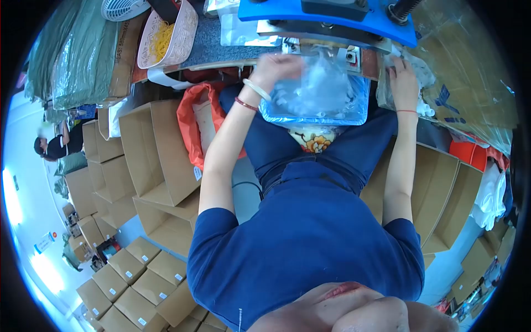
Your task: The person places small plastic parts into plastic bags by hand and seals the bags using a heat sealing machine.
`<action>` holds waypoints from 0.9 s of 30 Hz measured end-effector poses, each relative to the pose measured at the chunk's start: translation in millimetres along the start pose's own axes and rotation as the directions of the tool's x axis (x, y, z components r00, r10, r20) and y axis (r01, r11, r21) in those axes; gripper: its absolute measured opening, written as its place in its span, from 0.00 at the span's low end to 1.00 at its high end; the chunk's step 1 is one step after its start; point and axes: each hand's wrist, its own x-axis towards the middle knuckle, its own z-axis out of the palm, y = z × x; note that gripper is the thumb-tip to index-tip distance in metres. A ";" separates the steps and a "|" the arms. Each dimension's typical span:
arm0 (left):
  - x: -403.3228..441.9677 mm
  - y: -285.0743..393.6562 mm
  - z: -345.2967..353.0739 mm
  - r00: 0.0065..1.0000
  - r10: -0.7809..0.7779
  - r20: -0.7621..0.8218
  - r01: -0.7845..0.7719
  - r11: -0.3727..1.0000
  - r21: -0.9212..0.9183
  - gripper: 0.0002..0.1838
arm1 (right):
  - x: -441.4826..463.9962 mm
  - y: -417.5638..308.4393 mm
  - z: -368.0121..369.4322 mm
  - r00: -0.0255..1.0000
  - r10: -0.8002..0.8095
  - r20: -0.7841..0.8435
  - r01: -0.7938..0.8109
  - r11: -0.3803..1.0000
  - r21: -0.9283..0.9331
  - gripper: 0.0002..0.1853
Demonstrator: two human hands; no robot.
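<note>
My left hand [279, 69], with a white bangle and a red bracelet at its wrist, is smeared by motion beside a hazy, clear plastic item [321, 77]. Whether its fingers grip that item cannot be made out. Below is a bin lined with blue plastic [312, 119], between my legs, with translucent pieces inside. My right hand [404, 83] lies at a clear bag with white pieces [421, 69], right of the bin, its fingers apart. Over the bin's far side stands a blue machine plate [332, 19] with dark bolts.
A white basket with yellow bands [168, 41] stands at the upper left, near a red bag [193, 124]. Open cardboard boxes [155, 152] flank me on both sides. Closed cartons [152, 285] fill the lower left. Another person [58, 144] is at the far left.
</note>
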 end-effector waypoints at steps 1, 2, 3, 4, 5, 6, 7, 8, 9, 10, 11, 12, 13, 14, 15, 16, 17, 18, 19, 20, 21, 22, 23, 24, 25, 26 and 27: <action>8.3 -5.1 -19.0 0.969 0.204 -0.137 -0.189 0.975 0.113 0.13 | 1.7 4.5 6.3 1.000 -0.012 -0.024 0.013 0.999 0.050 0.16; 21.3 -5.5 -36.5 0.881 0.366 -0.300 -0.278 0.913 0.298 0.13 | -1.2 4.1 8.0 1.000 -0.014 -0.005 0.014 0.998 0.057 0.16; 30.3 -4.6 -52.2 0.754 0.606 -0.253 -0.323 0.677 0.662 0.14 | 1.9 3.5 7.9 1.000 0.027 -0.001 -0.026 0.993 0.118 0.15; 39.1 -1.9 -66.9 0.608 0.788 -0.094 -0.269 0.316 0.910 0.15 | 6.5 1.7 7.5 0.998 0.067 -0.003 -0.066 0.982 0.178 0.15; 44.6 -11.8 -80.3 0.694 0.716 0.067 -0.175 0.079 0.981 0.20 | 5.6 -1.0 4.4 0.994 0.108 0.008 -0.106 0.953 0.283 0.16; 33.3 -21.0 -76.1 0.669 0.733 0.123 -0.189 0.007 0.982 0.22 | 1.3 -1.2 0.7 0.995 0.103 0.001 -0.099 0.953 0.286 0.16; 18.6 -32.5 -71.4 0.645 0.743 0.182 -0.201 -0.066 0.977 0.25 | -6.3 0.9 -2.1 0.990 0.136 0.024 -0.136 0.925 0.355 0.17; 0.5 -31.3 -66.4 0.671 0.716 0.194 -0.215 -0.062 0.975 0.26 | -9.3 3.4 -2.1 0.984 0.171 0.048 -0.175 0.889 0.422 0.18; -3.1 -34.7 -72.7 0.679 0.709 0.188 -0.219 -0.048 0.974 0.23 | -7.4 7.1 0.2 0.983 0.179 0.039 -0.178 0.886 0.429 0.18; -9.1 -41.3 -78.6 0.696 0.697 0.174 -0.220 -0.024 0.975 0.20 | -10.4 11.2 1.9 0.990 0.135 0.040 -0.139 0.908 0.396 0.19; -15.1 -39.4 -78.8 0.646 0.750 0.140 -0.205 -0.006 0.979 0.14 | -14.3 11.3 1.8 0.995 0.081 0.051 -0.094 0.928 0.360 0.19; -16.9 -39.1 -81.4 0.649 0.750 0.129 -0.197 0.002 0.980 0.14 | -14.9 9.9 2.3 0.996 0.073 0.058 -0.089 0.929 0.359 0.19; -14.7 -37.1 -84.7 0.636 0.761 0.128 -0.228 0.027 0.973 0.10 | -13.6 8.3 1.1 0.991 0.098 0.092 -0.123 0.938 0.323 0.20; -13.4 -31.2 -83.9 0.618 0.776 0.127 -0.260 0.049 0.964 0.07 | -10.3 7.8 -1.3 0.985 0.124 0.119 -0.153 0.946 0.284 0.20; -14.5 -27.2 -80.8 0.619 0.778 0.111 -0.249 0.061 0.967 0.06 | -8.0 8.4 -3.7 0.987 0.115 0.113 -0.143 0.949 0.282 0.20; -17.1 -23.7 -78.7 0.614 0.782 0.107 -0.246 0.061 0.967 0.06 | -9.6 9.5 -5.6 0.983 0.157 0.096 -0.181 0.924 0.336 0.19; -19.9 -21.6 -77.1 0.642 0.765 0.047 -0.255 0.155 0.954 0.06 | -12.6 9.9 -7.5 0.976 0.201 0.086 -0.218 0.894 0.391 0.18; -25.4 -17.3 -73.2 0.675 0.738 -0.009 -0.260 0.249 0.933 0.07 | -15.9 0.6 -19.3 0.976 0.199 0.090 -0.218 0.894 0.391 0.18; -32.9 -14.9 -67.8 0.681 0.732 -0.011 -0.256 0.252 0.933 0.07 | -22.3 -9.7 -33.7 0.987 0.160 0.022 -0.153 0.879 0.453 0.17; -43.6 -6.1 -56.3 0.740 0.661 -0.122 -0.267 0.456 0.849 0.08 | -29.5 -24.6 -46.7 0.990 0.130 -0.048 -0.088 0.858 0.507 0.16; -54.8 4.3 -44.6 0.798 0.564 -0.213 -0.258 0.640 0.724 0.10 | -37.2 -40.4 -53.8 0.993 0.116 -0.009 -0.087 0.791 0.606 0.16; -64.6 18.0 -33.7 0.879 0.418 -0.229 -0.147 0.695 0.704 0.12 | -43.6 -58.9 -60.2 0.995 0.097 0.022 -0.085 0.715 0.694 0.15; -66.9 18.2 -27.0 0.905 0.377 -0.197 -0.179 0.758 0.627 0.13 | -52.7 -80.6 -60.7 0.985 0.125 0.115 -0.170 0.704 0.690 0.14; -67.3 18.6 -19.3 0.926 0.341 -0.161 -0.205 0.814 0.544 0.13 | -58.5 -103.6 -61.2 0.966 0.116 0.233 -0.256 0.594 0.763 0.13; -71.2 25.1 -8.0 0.943 0.300 -0.144 -0.190 0.841 0.506 0.14 | -63.1 -113.3 -42.9 0.982 0.043 0.182 -0.175 0.555 0.813 0.12; -71.5 28.2 -1.1 0.944 0.297 -0.140 -0.189 0.841 0.508 0.14 | -59.9 -124.5 -45.4 0.988 0.000 0.157 -0.128 0.577 0.807 0.12; -72.6 29.7 4.3 0.952 0.290 -0.097 -0.204 0.836 0.509 0.14 | -55.8 -135.3 -51.8 0.990 -0.040 0.136 -0.086 0.594 0.800 0.12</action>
